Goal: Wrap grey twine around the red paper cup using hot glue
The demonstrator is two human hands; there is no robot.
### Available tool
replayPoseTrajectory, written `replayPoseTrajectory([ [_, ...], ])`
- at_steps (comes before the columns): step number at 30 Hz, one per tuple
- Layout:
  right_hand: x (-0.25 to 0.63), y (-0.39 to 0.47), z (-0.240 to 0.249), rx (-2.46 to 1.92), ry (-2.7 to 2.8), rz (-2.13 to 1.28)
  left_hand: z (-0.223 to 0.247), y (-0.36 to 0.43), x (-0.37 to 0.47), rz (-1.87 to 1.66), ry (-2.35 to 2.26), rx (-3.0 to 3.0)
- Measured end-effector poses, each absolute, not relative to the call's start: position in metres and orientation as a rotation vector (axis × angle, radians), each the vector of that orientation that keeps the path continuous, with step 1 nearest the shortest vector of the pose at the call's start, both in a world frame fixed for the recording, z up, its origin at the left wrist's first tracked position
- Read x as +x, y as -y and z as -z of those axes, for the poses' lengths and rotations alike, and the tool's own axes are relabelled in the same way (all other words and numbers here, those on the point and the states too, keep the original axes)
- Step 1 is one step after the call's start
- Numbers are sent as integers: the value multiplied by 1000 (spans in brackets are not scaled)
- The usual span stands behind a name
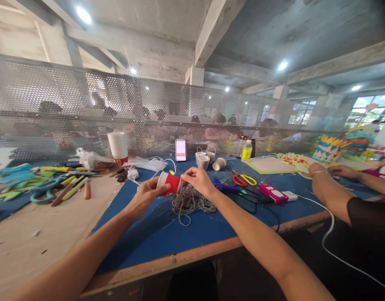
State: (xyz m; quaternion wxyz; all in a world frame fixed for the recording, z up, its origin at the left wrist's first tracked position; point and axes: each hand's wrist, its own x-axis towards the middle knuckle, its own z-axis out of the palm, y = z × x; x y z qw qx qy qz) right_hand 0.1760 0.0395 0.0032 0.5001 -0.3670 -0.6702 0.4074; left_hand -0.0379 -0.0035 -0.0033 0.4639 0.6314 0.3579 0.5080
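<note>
A red and white paper cup (171, 183) is tipped on its side above the blue table mat. My left hand (147, 195) is closed around its white end, the thumb lying along the red side. At the cup's other end, my right hand (197, 180) pinches with fingertips at the edge; whether a strand is between them is too small to tell. Just below and behind the cup lies a loose heap of grey cord (192, 200), partly covered by my right hand.
Wrapped small cups (202, 161), a phone (180, 150) and stacked cups (117, 145) stand behind. Scissors (244, 180), a blue glue gun (225, 186) and a pink power strip (273, 193) lie right. Tools (67, 188) crowd the left. Another person's arms (329, 188) rest far right.
</note>
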Motion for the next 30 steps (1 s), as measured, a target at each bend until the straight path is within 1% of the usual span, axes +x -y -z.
replayPoseTrajectory([
  [11,175,-42,0,-854,1587,-1044,4,3,-38,-1240,-866,1579],
  [30,174,-52,10,-893,1583,-1030,7,0,-40,-1216,-863,1615],
])
